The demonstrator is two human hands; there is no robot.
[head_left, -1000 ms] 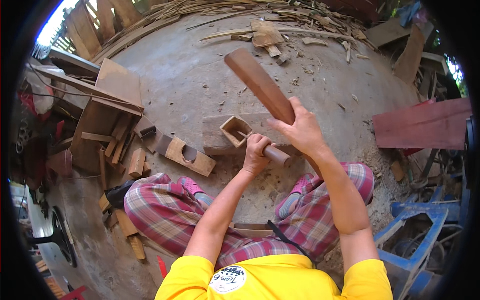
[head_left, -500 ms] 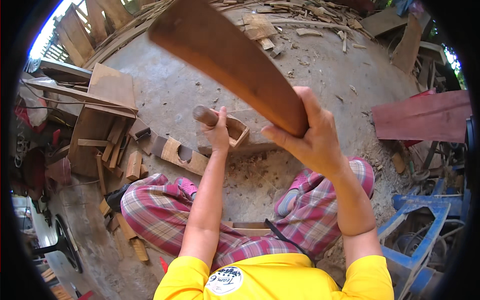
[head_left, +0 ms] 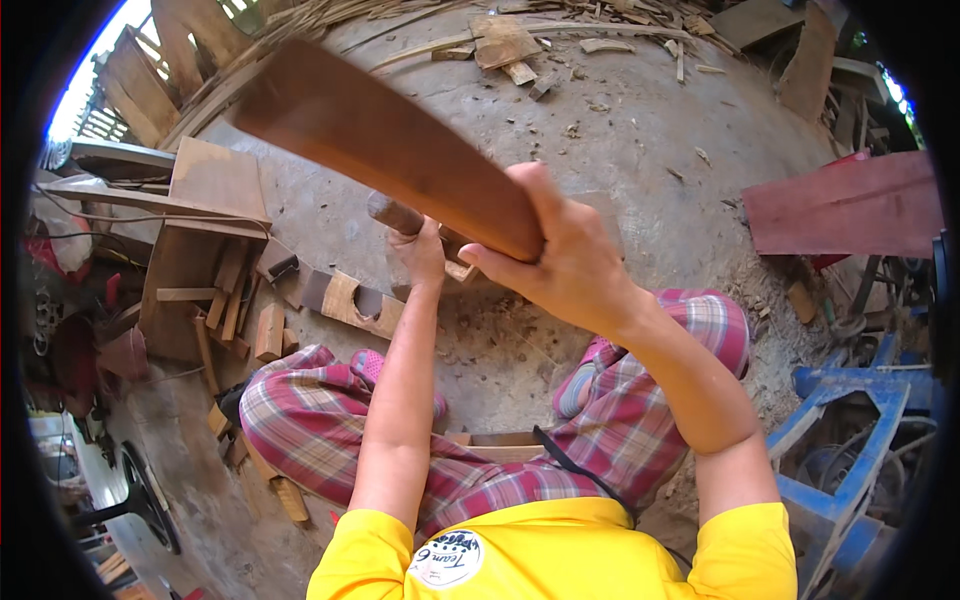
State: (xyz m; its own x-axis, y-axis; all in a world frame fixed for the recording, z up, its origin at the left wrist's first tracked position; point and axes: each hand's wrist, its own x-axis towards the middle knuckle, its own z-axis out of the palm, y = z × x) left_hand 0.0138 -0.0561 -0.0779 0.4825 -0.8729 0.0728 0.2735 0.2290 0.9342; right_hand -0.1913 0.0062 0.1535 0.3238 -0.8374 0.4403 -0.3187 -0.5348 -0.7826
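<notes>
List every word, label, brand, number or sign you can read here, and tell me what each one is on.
Yellow shirt: dark lettering on a round white emblem; I won't copy its wording.
Brown wooden bar in the right hand: no lettering shows.
Wooden handle in the left hand: no lettering shows.
Elsewhere: none readable; details toward the edges are too small to tell.

Scattered with wood chips across the grey concrete floor, and bordered on the far side by long wooden strips. Crowded at left by a notched wooden block and short offcuts, dusted at right with pale debris.
</notes>
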